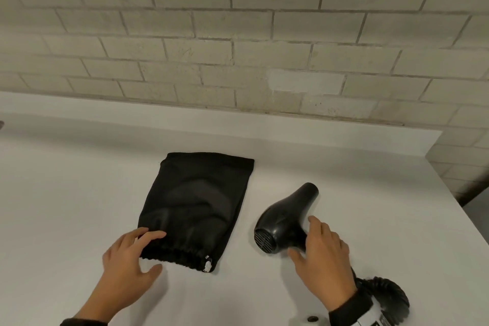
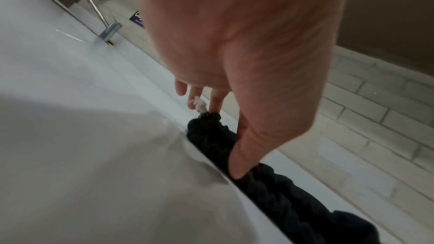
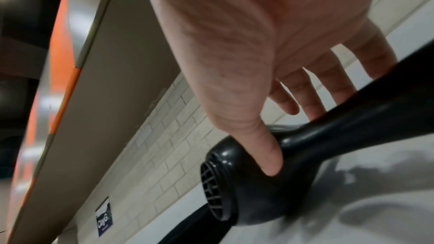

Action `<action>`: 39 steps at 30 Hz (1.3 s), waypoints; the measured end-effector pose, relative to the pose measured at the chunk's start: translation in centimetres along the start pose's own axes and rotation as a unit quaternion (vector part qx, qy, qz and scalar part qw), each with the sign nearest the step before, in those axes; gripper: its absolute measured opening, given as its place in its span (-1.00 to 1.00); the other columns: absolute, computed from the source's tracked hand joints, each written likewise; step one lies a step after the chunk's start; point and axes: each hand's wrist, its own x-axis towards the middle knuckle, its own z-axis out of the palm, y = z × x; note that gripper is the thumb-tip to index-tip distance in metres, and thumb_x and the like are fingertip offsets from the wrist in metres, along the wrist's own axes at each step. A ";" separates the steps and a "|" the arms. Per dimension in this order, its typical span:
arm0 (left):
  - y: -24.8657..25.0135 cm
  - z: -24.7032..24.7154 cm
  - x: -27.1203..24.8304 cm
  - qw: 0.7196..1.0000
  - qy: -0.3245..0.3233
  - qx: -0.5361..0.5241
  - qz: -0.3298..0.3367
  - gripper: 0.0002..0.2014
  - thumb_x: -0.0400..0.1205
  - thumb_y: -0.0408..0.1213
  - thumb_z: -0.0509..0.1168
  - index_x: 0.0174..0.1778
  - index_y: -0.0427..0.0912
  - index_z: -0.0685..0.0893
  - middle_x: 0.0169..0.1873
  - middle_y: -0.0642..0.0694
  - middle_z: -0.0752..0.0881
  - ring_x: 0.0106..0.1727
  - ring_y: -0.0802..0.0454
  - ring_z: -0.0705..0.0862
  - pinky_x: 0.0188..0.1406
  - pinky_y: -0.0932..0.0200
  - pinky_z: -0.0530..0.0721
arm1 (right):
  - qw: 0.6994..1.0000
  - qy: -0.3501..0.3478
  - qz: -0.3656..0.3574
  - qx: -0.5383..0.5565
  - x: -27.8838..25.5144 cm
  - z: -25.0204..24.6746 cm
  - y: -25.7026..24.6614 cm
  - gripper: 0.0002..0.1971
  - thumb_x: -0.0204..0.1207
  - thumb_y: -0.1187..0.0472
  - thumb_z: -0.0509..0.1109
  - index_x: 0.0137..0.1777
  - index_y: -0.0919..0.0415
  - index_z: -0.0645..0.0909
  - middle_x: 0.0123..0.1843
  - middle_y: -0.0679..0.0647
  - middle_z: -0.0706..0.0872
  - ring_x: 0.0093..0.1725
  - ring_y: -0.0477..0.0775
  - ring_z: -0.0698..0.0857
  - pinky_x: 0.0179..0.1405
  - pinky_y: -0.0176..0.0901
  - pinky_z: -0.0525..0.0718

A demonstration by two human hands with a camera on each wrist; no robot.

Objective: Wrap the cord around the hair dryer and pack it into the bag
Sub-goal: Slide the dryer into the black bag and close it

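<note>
While both hands are down at the white counter (image 1: pixel 79 193), neither has lifted anything. The black bag (image 1: pixel 195 206) lies flat near the middle of the counter, its gathered drawstring mouth toward the person, with a small white toggle (image 1: pixel 207 265) at the mouth's right corner. The left hand (image 1: pixel 129 257) rests at the mouth's left corner: fingers spread and nearly straight, their tips laid on the fabric, thumb alongside the hem (the left wrist view shows the thumb tip touching the bunched edge, not clearly pinching it).

The hair dryer (image 1: pixel 284 217) lies on its side to the right of the bag and apart from it, nozzle pointing away toward the brick wall (image 1: pixel 238 47), rear grille facing the person's left. The right hand (image 1: pixel 322 254) is set over the handle, fingers splayed across its far side and thumb (image 3: pixel 267 155) against the body near the grille; the fingers are not yet wrapped round it. The coiled black cord (image 1: pixel 383 296) lies bunched on the counter behind the right wrist, unwrapped from the dryer.
</note>
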 end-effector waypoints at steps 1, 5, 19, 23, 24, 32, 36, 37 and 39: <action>-0.1 0.1 0.2 0.999 0.003 -0.040 0.015 -0.47 0.43 -0.23 0.60 0.20 0.34 0.58 0.29 0.02 0.60 0.26 -0.05 0.60 0.37 -0.08 0.51 | 1.000 -0.010 0.002 -0.005 0.2 0.1 0.4 -0.45 0.60 -0.10 0.30 0.50 0.06 0.26 0.27 -0.01 0.56 0.25 0.05 0.58 0.27 -0.05 0.54; 1.3 1.1 1.6 0.992 -0.004 -0.096 0.079 -0.63 0.50 -0.21 0.57 0.14 0.22 0.66 0.09 0.09 0.64 0.03 0.15 0.63 0.01 0.40 0.54 | 0.998 -0.061 -0.016 0.011 0.3 0.6 2.1 -0.65 0.65 -0.08 0.24 0.37 -0.02 0.38 0.13 -0.08 0.61 0.10 0.00 0.63 0.10 -0.08 0.64; 12.1 3.8 4.9 0.971 0.023 -0.144 0.189 -0.94 0.70 -0.05 0.29 -0.05 0.14 0.53 -0.21 0.16 0.64 -0.23 0.19 0.63 -0.26 0.36 0.58 | 0.983 -0.039 -0.075 0.161 -4.1 -3.1 5.8 -0.62 0.61 0.04 0.34 0.40 -0.22 0.47 0.05 -0.24 0.66 0.08 -0.25 0.64 0.07 -0.40 0.57; 14.7 2.8 5.3 0.957 0.018 -0.202 0.209 -0.97 0.70 -0.10 0.31 -0.03 0.11 0.58 -0.21 0.14 0.66 -0.21 0.20 0.64 -0.26 0.43 0.56 | 0.960 -0.084 -0.146 0.222 -5.9 -7.3 4.3 -0.65 0.61 -0.04 0.35 0.36 -0.36 0.47 0.16 -0.27 0.66 0.20 -0.24 0.64 0.15 -0.38 0.56; 15.3 2.5 5.3 0.951 0.012 -0.225 0.212 -0.98 0.70 -0.12 0.32 -0.02 0.10 0.60 -0.19 0.14 0.68 -0.17 0.22 0.66 -0.23 0.45 0.58 | 0.954 -0.122 -0.159 0.225 -6.0 -8.0 3.9 -0.65 0.62 -0.08 0.33 0.38 -0.35 0.45 0.19 -0.26 0.63 0.24 -0.23 0.62 0.19 -0.39 0.53; 17.0 1.2 4.5 0.914 -0.018 -0.307 0.264 -0.89 0.71 -0.26 0.32 0.07 0.06 0.67 -0.11 0.20 0.73 -0.01 0.25 0.70 -0.08 0.46 0.62 | 0.921 -0.269 -0.242 0.143 -5.0 -7.7 3.0 -0.66 0.66 -0.20 0.20 0.42 -0.42 0.34 0.21 -0.33 0.51 0.30 -0.27 0.50 0.35 -0.29 0.44; 16.4 1.1 3.2 0.902 -0.041 -0.286 0.321 -0.85 0.72 -0.28 0.31 0.06 0.11 0.67 -0.09 0.27 0.71 -0.01 0.22 0.69 -0.03 0.47 0.56 | 0.929 -0.239 -0.215 0.185 -3.7 -6.5 3.8 -0.60 0.66 -0.18 0.23 0.49 -0.32 0.38 0.23 -0.26 0.59 0.24 -0.21 0.60 0.28 -0.21 0.56; 16.4 1.2 2.9 0.900 -0.045 -0.283 0.327 -0.85 0.72 -0.26 0.30 0.07 0.13 0.67 -0.08 0.29 0.71 0.00 0.23 0.68 -0.01 0.48 0.55 | 0.934 -0.225 -0.212 0.178 -3.4 -5.9 4.1 -0.59 0.65 -0.20 0.22 0.49 -0.33 0.37 0.18 -0.28 0.60 0.20 -0.22 0.61 0.25 -0.22 0.57; 16.4 1.3 2.2 0.897 -0.043 -0.290 0.330 -0.85 0.72 -0.24 0.30 0.07 0.16 0.66 -0.05 0.31 0.71 0.04 0.25 0.68 0.02 0.50 0.54 | 0.944 -0.196 -0.211 0.159 -2.7 -4.5 4.6 -0.59 0.65 -0.21 0.19 0.49 -0.31 0.36 0.12 -0.31 0.58 0.14 -0.25 0.60 0.19 -0.26 0.58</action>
